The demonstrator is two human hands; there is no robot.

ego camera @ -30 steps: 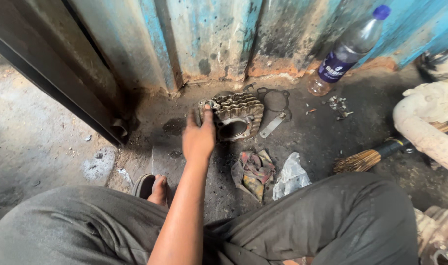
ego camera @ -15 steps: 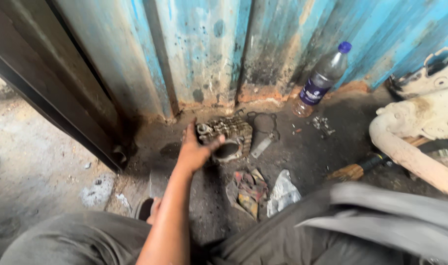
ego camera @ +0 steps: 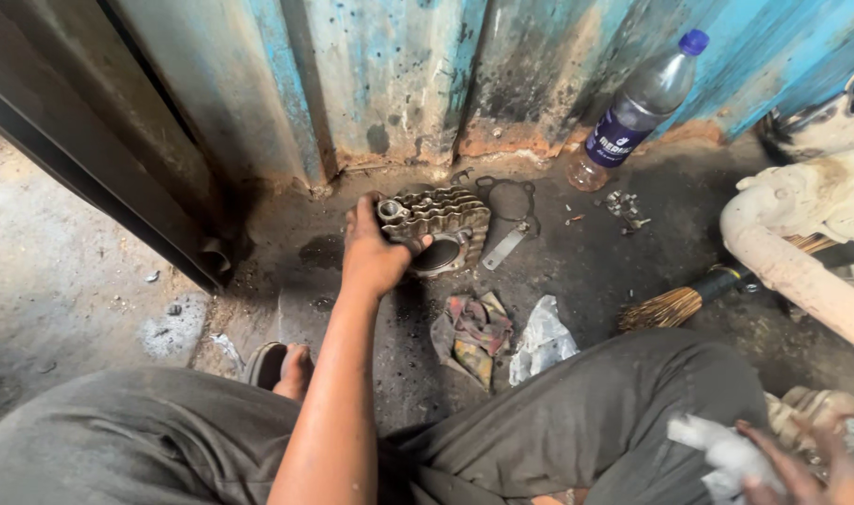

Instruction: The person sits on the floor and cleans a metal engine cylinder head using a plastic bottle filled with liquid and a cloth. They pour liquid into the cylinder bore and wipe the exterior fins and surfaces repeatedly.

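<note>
**Left hand clasps a finned engine cylinder on the oily floor**

Here, the left arm runs up from the lower middle of the frame, nearly straight, with the forearm bare and the wrist bent slightly toward the right. The left hand sits just above the centre, back of the hand facing the camera. Its fingers wrap over the near left end of the engine cylinder, and the thumb hooks into the rim of the round bore, so the grip is closed on the part.

The cylinder lies on the dark, greasy floor in the upper middle of the frame, close to the foot of the blue corrugated wall. It is a grimy grey-brown metal block with wavy cooling fins along its upper side and a large circular opening facing the camera.

The right hand shows only partly at the lower right corner, resting against a white cloth; I cannot tell whether it grips it.

Just right of the cylinder lie a thin gasket and a flat metal strip. A crumpled rag lies below centre, a plastic bottle leans at the upper right, and a brush lies at the right.
</note>
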